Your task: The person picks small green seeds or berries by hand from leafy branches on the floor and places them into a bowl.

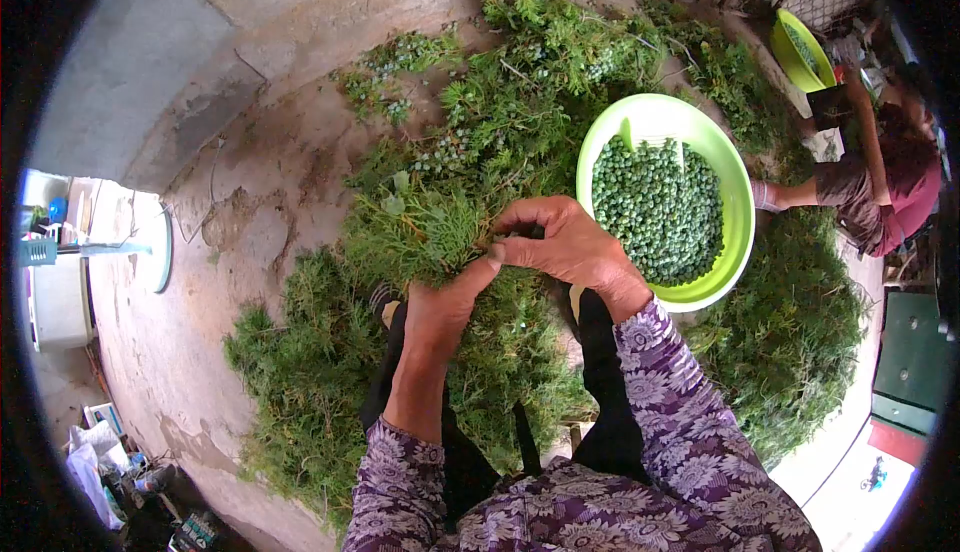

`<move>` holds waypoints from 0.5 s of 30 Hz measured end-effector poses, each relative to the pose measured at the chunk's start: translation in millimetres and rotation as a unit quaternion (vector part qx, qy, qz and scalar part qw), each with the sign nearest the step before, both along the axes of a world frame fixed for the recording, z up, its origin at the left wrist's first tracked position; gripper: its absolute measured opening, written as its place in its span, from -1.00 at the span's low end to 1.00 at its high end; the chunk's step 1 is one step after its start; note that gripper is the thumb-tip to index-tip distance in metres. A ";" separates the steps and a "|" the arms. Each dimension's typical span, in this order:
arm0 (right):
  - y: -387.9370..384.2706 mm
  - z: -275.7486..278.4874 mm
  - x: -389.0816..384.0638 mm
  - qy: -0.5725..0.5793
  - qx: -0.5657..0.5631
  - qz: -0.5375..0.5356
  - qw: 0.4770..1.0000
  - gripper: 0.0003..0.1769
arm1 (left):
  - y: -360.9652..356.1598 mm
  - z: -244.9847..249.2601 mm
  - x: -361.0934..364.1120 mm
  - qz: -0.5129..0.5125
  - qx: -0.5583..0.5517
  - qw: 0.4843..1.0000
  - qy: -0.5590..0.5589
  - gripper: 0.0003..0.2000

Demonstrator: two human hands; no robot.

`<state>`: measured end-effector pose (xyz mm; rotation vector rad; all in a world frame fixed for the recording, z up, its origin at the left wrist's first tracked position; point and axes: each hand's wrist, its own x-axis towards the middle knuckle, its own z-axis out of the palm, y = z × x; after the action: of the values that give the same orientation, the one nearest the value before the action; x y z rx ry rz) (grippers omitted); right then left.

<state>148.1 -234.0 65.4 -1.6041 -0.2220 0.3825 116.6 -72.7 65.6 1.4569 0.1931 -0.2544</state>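
A leafy evergreen sprig (435, 230) is gripped in my left hand (440, 302), its green tips fanning out to the upper left. My right hand (575, 247) meets the left at the sprig's right side, with thumb and fingers pinched together. Whatever lies between those fingertips is too small or hidden to make out. Just right of my right hand stands a light green basin (740, 242), holding a heap of small round green cones or berries (655, 212).
Piles of cut evergreen branches (550, 62) cover the ground ahead, around my feet and to the right (790, 322). Another person (880, 172) sits at the right, near a second green basin (800, 50). A pale fan-like stand (160, 247) is at the left.
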 end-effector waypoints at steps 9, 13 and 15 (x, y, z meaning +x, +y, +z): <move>5.5 4.4 0.5 0.071 0.008 -0.094 0.993 -0.84 | 1.9 6.3 -0.6 0.007 -0.030 0.998 0.051 -0.67; -22.8 9.3 9.4 0.027 -0.062 -0.255 0.964 -0.80 | 4.8 4.3 -1.2 0.015 -0.019 0.995 0.093 -0.61; -52.0 -4.3 12.6 -0.108 -0.183 -0.336 0.917 -0.77 | 6.1 5.5 -0.1 0.023 -0.030 0.995 0.093 -0.60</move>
<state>160.7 -286.1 61.0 -1.9748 0.2569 -0.3084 116.6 -66.7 71.2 1.3671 0.3670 -0.3563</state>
